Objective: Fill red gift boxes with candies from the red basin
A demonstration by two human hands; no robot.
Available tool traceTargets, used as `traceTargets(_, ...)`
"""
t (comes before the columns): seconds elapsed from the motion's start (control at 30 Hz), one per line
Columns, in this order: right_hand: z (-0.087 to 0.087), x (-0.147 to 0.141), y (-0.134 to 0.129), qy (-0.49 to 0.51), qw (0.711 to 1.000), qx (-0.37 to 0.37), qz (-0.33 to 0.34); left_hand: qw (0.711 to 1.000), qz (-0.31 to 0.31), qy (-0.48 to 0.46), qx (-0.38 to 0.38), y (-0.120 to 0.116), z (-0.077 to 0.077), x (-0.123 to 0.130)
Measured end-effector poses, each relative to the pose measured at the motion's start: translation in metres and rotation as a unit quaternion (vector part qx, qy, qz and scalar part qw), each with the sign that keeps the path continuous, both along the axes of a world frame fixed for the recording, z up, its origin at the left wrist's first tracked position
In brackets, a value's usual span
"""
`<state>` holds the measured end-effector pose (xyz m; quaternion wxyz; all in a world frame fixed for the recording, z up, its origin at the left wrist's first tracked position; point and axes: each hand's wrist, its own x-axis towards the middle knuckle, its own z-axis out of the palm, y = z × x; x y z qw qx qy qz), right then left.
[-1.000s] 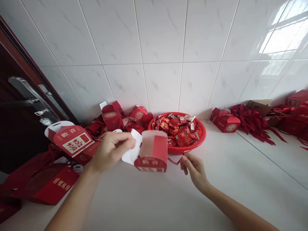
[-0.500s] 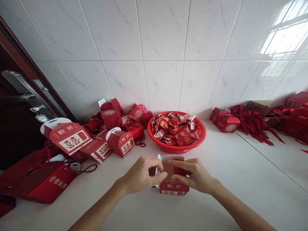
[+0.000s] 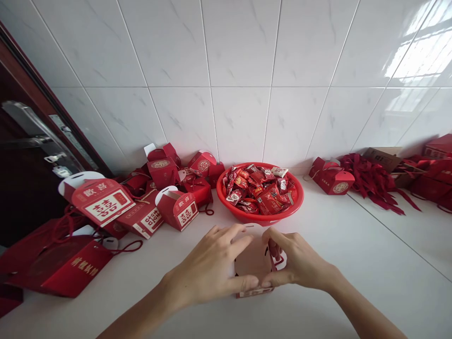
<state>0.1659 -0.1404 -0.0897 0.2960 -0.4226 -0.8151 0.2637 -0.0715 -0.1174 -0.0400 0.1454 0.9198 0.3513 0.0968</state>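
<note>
A small red and white paper box stands on the white table in front of me, its pale inside facing up and partly covered by my hands. My left hand lies along its left side, thumb at the front edge and fingers reaching over the top. At the right side, my right hand has its fingers curled round the box's edge and its thumb at the front. Just behind the box is a red plastic basket full of wrapped sweets.
Several red gift boxes are heaped at the left, some with cords. Another red box, a pile of dark red ribbons and a cardboard box lie along the tiled wall at the right. A door handle is at far left.
My left hand has moved over the box's left side with its fingers more stretched. The fingers of my right hand have curled round the right edge. The front panel with writing is now mostly hidden.
</note>
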Motion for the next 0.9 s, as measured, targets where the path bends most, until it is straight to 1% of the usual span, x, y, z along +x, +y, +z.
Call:
traceTargets(0.1, 0.004, 0.011, 0.003, 0.025, 0.998, -0.050, 0.009, 0.999, 0.042, 0.008, -0.021, -0.003, -0.001, 0.000)
traceTargets(0.17, 0.005, 0.020, 0.006, 0.034, 0.997, -0.069, 0.013, 0.998, 0.056, 0.011, -0.033, -0.004, -0.003, -0.001)
traceTargets(0.3, 0.001, 0.035, 0.015, 0.017, 0.995, -0.096, 0.001, 0.995, 0.082, 0.022, -0.045, -0.003, -0.008, -0.001)
traceTargets(0.47, -0.001, 0.039, 0.021, 0.021, 0.991, -0.135, 0.000, 0.989, 0.122, 0.059, -0.056, -0.001, -0.013, 0.007)
traceTargets(0.57, 0.001, 0.038, 0.024, 0.023, 0.991, -0.129, -0.018, 0.988, 0.132, 0.071, -0.048, 0.002, -0.014, 0.013)
traceTargets(0.67, 0.001, 0.039, 0.025, 0.017, 0.993, -0.108, -0.041, 0.987, 0.145, 0.061, -0.032, 0.005, -0.014, 0.016)
traceTargets(0.73, 0.000, 0.040, 0.025, 0.012, 0.995, -0.094, -0.045, 0.989, 0.142, 0.049, -0.020, 0.007, -0.015, 0.017)
traceTargets(0.83, -0.002, 0.041, 0.025, 0.016, 0.997, -0.059, -0.047, 0.991, 0.131, 0.031, -0.003, 0.007, -0.015, 0.017)
traceTargets(0.9, 0.001, 0.040, 0.026, 0.035, 0.997, -0.026, -0.060, 0.992, 0.125, 0.021, 0.008, 0.006, -0.016, 0.017)
